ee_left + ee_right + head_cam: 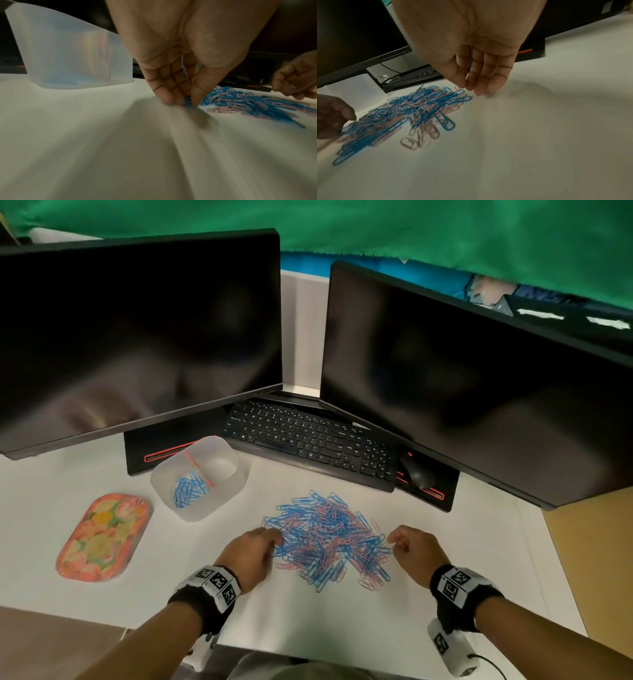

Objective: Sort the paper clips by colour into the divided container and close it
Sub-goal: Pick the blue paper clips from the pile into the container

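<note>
A mixed pile of blue and pink paper clips [329,539] lies on the white desk in front of me. My left hand [279,539] is at the pile's left edge, and thumb and fingers pinch a blue clip [187,100] against the desk. My right hand [390,540] is at the pile's right edge. Its thumb and forefinger tips meet on a pink clip [458,87]. The translucent divided container [202,508] stands open at the back left, with blue clips [188,491] in its left compartment and nothing in the right one. Its floral lid [104,537] lies further left.
Two dark monitors [137,337] stand behind, with a black keyboard [308,443] and mouse [416,470] between them. Bare white desk stretches between the pile and the container and toward me. The desk ends at the right, by a brown surface [589,559].
</note>
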